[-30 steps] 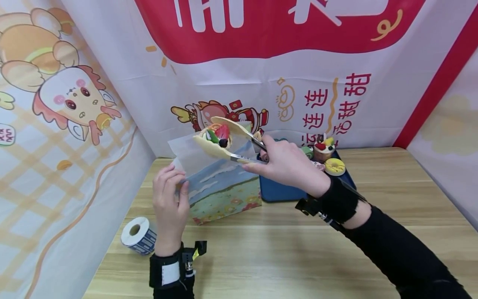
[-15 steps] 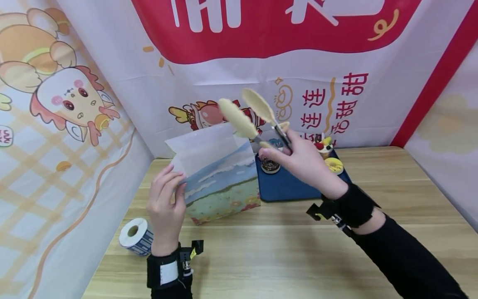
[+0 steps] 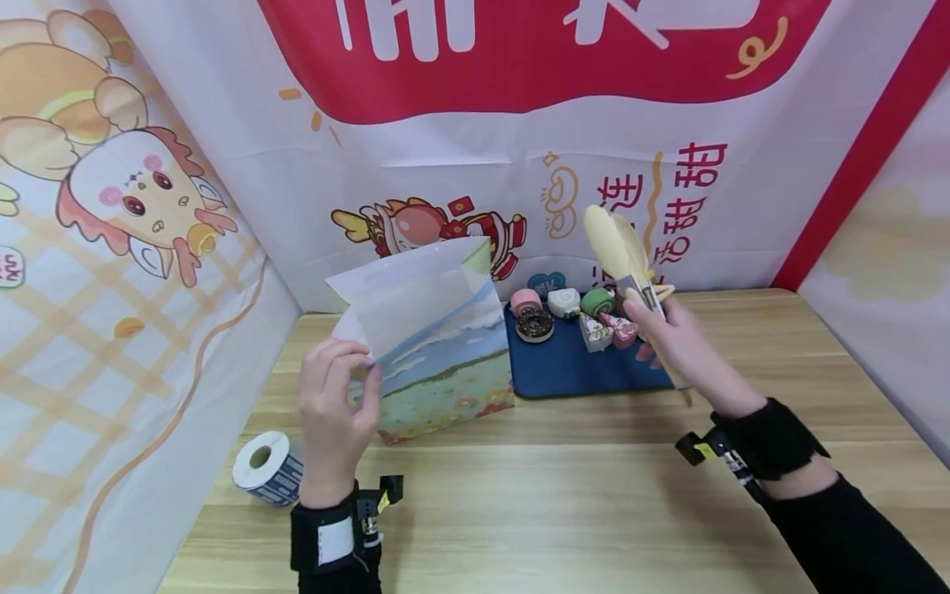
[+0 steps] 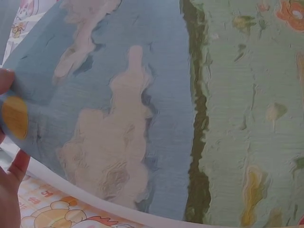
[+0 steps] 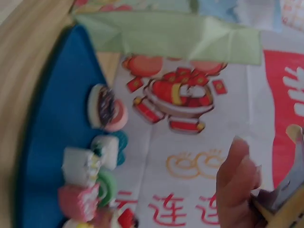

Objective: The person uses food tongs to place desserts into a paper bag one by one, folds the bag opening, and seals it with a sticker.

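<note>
Our right hand [image 3: 688,351], gripping cream-tipped metal tongs [image 3: 610,250], had swung to frame right, fruit tart presumably bagged, our left hand [image 3: 336,421] pinching the blue-green paper bag [image 3: 449,351].

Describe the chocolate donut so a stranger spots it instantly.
Right of the patterned bag sits a blue tray. At the tray's end nearest the bag, the chocolate donut lies in front of a pink pastry. Its dark, speckled top sets it apart from that and the white pastry.

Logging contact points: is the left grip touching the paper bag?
Touching. The head view shows the left grip pinching the paper bag by its left edge, between thumb and fingers.
</note>
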